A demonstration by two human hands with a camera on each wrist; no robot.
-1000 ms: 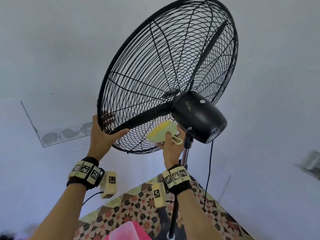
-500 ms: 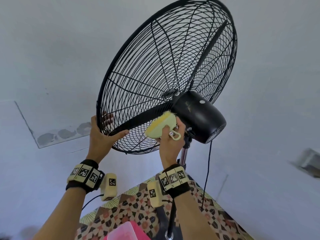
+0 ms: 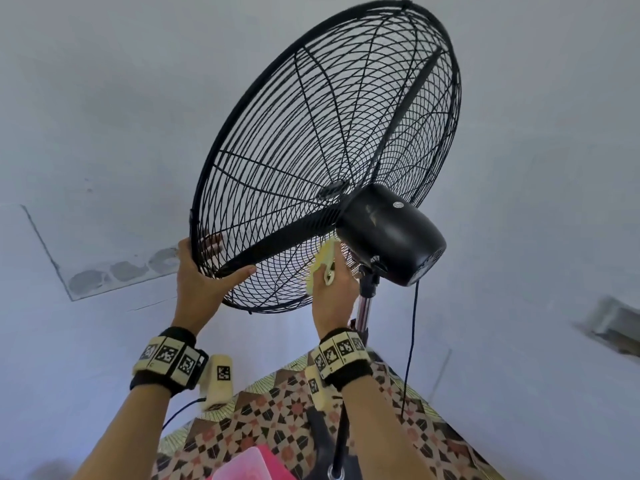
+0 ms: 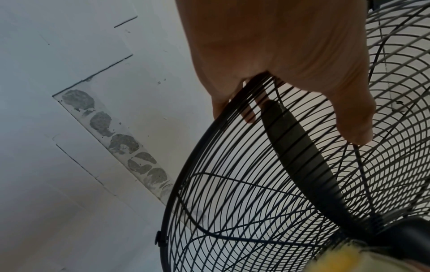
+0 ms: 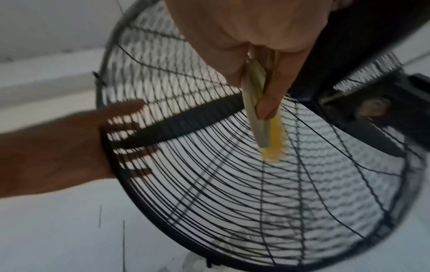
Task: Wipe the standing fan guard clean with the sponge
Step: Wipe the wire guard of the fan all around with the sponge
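**A:** Where am I, left to right?

**B:** Your left hand (image 3: 199, 282) is clamped on the lower-left rim of the guard (image 3: 277, 188), thumb on the rear wires, fingers hooked round the front. It steadies the fan and nothing more.

**A:** And the sponge?

**B:** The sponge (image 3: 322, 266) is pinched edge-on in your right hand (image 3: 334, 289), yellow face pressed to the rear wires low on the guard, just beside the motor (image 3: 391, 233) and above the pole (image 3: 363, 306).

**A:** So I'm mid-wipe. How much do I count as done?

**B:** I can't tell. The wires are black against a pale wall; no dust line shows, so cleaned and uncleaned look alike. My judgement: you're on the lower rear sector near the hub. The upper rear, the far right rim and the whole front face show no sign of contact now.

**A:** Then I treat most of it as left.

**B:** I would.
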